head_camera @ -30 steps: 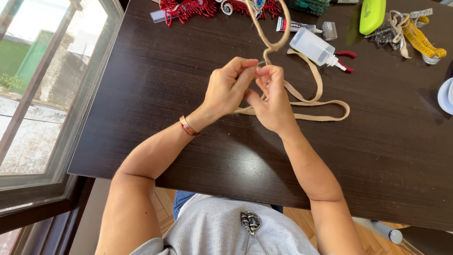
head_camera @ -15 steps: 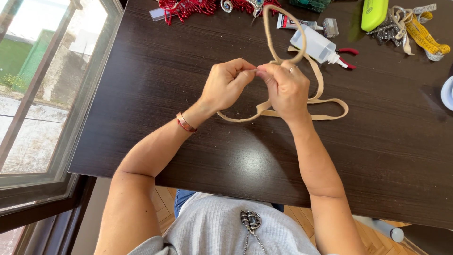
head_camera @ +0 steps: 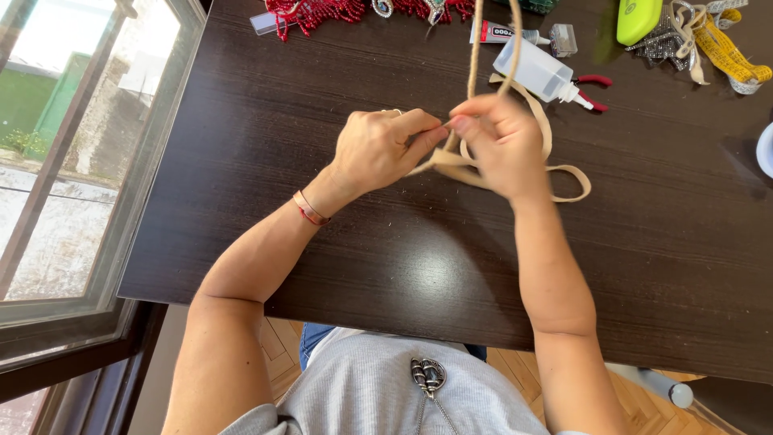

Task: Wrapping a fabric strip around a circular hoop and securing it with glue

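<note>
Pinching a beige strap (head_camera: 483, 173) between them, both hands meet above the middle of the dark table (head_camera: 241, 161). The left hand (head_camera: 378, 149) is closed, thumb and forefinger nipping the strap where it crosses, likely to keep the crossing from slipping. The right hand (head_camera: 503, 145) is closed on the same spot from the other side, its fingers curled over the band; it is blurred, so how the fingers sit is hard to tell. From the pinch, two lengths rise toward the top edge, taut enough to look held up, while a slack loop trails right and rests on the table. Tools sit along the far edge, beyond the hands: a white glue bottle (head_camera: 535, 71), red-handled pliers (head_camera: 592, 84), red beads (head_camera: 314, 12), a yellow tape measure (head_camera: 729, 56). A window (head_camera: 72, 145) lies at left.
</note>
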